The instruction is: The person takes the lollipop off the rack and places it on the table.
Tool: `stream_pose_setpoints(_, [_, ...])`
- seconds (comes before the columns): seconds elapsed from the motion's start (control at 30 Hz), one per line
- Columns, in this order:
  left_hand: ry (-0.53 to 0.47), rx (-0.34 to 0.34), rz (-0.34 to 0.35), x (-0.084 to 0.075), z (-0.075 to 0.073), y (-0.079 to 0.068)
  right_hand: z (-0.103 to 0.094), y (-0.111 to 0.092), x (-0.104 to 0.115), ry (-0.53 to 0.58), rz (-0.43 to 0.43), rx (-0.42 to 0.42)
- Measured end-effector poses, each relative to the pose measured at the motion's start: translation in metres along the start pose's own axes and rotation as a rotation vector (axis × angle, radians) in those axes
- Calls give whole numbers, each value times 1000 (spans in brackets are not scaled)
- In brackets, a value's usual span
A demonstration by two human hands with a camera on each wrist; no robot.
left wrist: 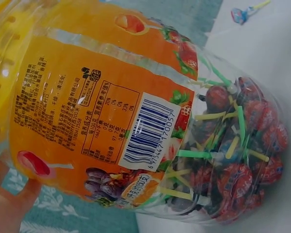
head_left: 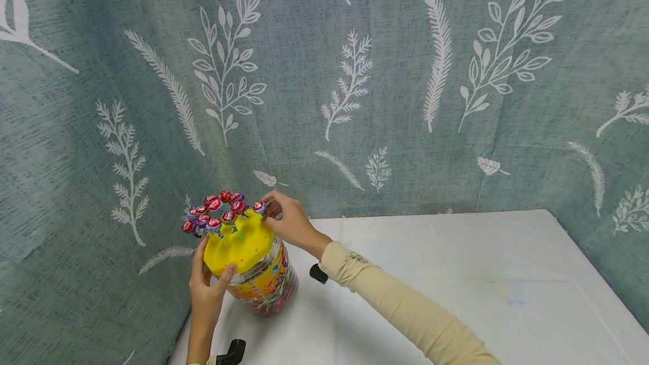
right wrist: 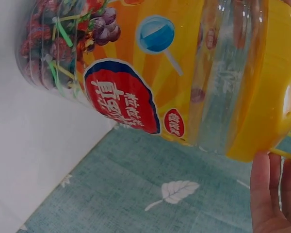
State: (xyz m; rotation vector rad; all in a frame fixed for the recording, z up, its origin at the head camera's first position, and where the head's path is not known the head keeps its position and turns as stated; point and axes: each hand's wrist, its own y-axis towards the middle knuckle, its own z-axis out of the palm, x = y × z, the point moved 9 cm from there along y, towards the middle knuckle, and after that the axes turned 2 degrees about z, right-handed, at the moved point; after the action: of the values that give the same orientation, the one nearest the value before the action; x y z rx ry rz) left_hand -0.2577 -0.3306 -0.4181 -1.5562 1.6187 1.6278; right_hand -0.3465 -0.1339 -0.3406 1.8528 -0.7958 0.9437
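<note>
Lollipop jar [head_left: 276, 283] on the white surface [head_left: 431, 275], near its left edge: the left hand [head_left: 205, 292], thumb and fingers spread wide, holds the yellow lid [head_left: 243, 255] by its rim, while the right hand [head_left: 294, 221] pinches a wrapped lollipop [head_left: 259, 207] at the lid's far side. To my eye the lollipop is light, hard and slick-wrapped, best taken by its stick; the jar, probably smooth plastic weighted low by candy, is best steadied at the rim.

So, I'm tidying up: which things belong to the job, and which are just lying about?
Job:
jar
yellow lid, gripped by left hand
lollipops stuck in the lid
lollipop pinched by right hand

Lying about:
loose lollipop on table, perhaps spare
curtain, just backdrop
</note>
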Motion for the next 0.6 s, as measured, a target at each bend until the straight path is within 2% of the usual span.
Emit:
stream_pose_setpoints(0.17, [-3, 5, -4, 1, 0, 0, 0, 0, 3, -8, -31, -15])
stream_pose_setpoints(0.43, [15, -1, -13, 4, 0, 0, -2, 0, 8, 41, -95, -43])
stream_pose_setpoints(0.6, [6, 0, -13, 6, 0, 1, -12, 6, 28, 11, -169, -90])
